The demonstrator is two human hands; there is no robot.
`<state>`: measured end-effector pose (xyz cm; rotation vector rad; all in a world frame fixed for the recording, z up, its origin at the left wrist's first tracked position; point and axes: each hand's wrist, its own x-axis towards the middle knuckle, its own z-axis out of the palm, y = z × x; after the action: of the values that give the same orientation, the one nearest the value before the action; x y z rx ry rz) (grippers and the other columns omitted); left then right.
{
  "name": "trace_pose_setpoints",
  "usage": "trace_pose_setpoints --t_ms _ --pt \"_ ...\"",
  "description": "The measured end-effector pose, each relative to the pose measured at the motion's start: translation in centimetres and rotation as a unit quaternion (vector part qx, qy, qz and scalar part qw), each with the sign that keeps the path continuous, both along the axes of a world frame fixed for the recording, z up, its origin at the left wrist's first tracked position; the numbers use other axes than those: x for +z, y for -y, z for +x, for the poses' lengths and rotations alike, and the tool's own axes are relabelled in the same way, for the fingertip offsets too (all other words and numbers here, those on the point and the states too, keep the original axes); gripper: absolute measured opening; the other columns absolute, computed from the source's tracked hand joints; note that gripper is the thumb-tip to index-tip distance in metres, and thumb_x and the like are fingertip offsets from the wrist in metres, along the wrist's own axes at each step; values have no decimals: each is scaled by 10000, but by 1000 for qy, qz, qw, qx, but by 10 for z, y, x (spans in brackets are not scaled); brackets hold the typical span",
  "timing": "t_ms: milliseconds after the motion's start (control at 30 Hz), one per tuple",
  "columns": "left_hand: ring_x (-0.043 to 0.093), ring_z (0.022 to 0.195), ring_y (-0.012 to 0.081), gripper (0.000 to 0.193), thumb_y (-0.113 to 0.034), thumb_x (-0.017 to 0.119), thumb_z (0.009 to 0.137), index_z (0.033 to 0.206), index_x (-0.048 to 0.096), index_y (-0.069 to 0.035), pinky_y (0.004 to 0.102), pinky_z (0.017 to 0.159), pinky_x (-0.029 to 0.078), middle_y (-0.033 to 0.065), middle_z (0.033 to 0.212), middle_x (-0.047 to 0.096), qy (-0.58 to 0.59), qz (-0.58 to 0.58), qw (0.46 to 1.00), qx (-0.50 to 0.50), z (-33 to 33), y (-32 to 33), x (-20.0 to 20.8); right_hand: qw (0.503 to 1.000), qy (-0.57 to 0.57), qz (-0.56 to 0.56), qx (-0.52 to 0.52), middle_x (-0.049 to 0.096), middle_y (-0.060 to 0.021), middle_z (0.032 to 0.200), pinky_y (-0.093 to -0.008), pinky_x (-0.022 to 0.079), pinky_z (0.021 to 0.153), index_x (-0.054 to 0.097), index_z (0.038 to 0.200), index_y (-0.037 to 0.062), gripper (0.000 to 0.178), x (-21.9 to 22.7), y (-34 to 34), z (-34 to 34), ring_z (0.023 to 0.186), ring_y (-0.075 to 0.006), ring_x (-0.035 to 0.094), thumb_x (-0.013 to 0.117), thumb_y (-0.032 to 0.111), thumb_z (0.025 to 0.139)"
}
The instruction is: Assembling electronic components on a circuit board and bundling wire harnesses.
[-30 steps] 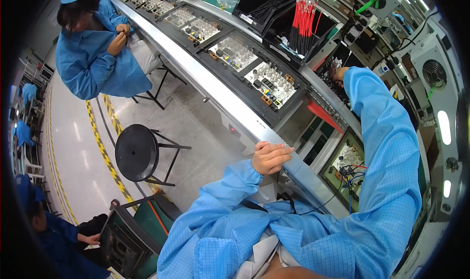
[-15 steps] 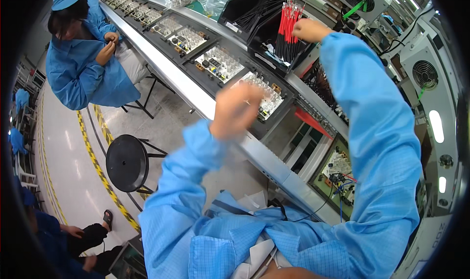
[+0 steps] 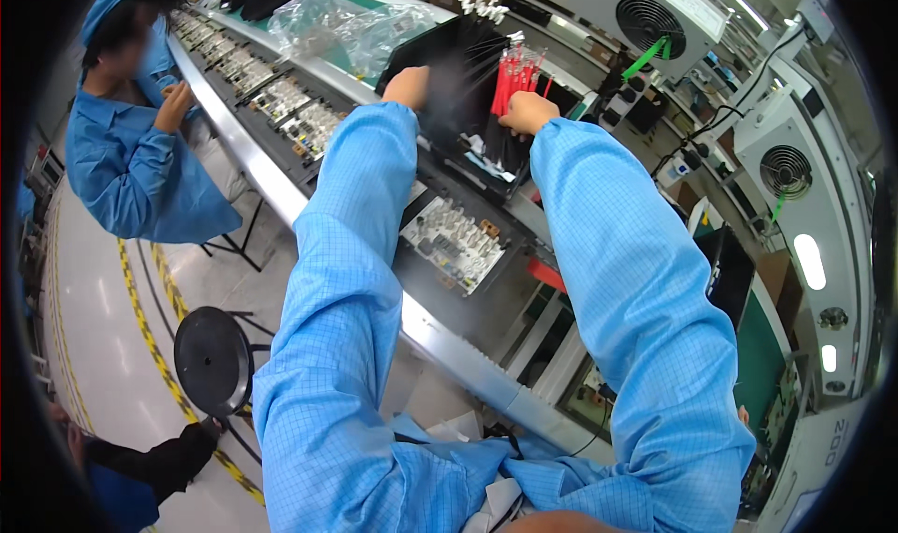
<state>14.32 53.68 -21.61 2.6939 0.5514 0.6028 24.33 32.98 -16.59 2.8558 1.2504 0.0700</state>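
My right hand (image 3: 529,114) is at the right side of a bundle of red-sleeved wires (image 3: 514,76) with pale connectors on top. Its fingers are curled together against the red wires. My left hand (image 3: 409,87) reaches to the black bin that holds black wires with white connectors (image 3: 479,5). Blur hides its fingertips, so their grip does not show. Between and below my forearms, a white circuit board (image 3: 456,243) with many upright parts lies in a dark tray on the conveyor line.
More boards (image 3: 304,121) sit along the line to the far left. Clear plastic bags (image 3: 341,29) lie on the green bench behind. A co-worker (image 3: 140,149) in blue sits left of the metal rail (image 3: 271,182). A black round stool (image 3: 213,360) stands on the floor. Fan units (image 3: 652,26) hang at right.
My left hand has moved from above the boards up and away to the black-wire bin. My right hand is still by the red wires, now lower on them. The view has shifted.
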Motion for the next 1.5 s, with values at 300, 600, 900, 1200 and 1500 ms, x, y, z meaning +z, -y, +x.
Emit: trace_pose_setpoints --t_ms 300,600,900,1200,1500 --pt "584 976 318 225 -155 512 802 993 609 -85 421 801 485 153 1033 612 -53 16 997 45 40 -9 -21 988 -79 101 89 631 -22 595 -279 470 521 573 707 50 256 50 23 5 504 -131 612 578 274 829" --pt "619 866 346 189 -148 503 803 873 654 -59 434 747 497 170 918 640 -4 74 993 94 33 -1 -15 979 -37 85 181 649 -21 703 -375 461 647 605 807 103 200 45 31 -21 730 -200 625 516 281 826" --pt "627 821 304 240 -239 513 815 861 643 -43 405 743 477 151 832 655 141 -18 982 126 14 -8 23 967 -24 -28 251 648 -48 743 -360 479 690 638 843 96 160 39 42 -26 753 -224 629 585 229 773" --pt "608 763 168 193 -168 456 895 921 533 6 269 725 474 111 832 644 235 -389 873 -176 37 6 29 973 21 67 218 658 -19 739 -306 465 672 629 834 72 165 111 56 -26 728 -165 622 549 215 834" --pt "632 731 167 194 -243 658 753 874 691 -96 290 692 471 63 796 674 148 -215 961 -92 49 -24 -4 913 79 222 333 646 -67 746 -288 487 660 625 878 -1 184 191 71 -53 677 -160 605 513 135 825"
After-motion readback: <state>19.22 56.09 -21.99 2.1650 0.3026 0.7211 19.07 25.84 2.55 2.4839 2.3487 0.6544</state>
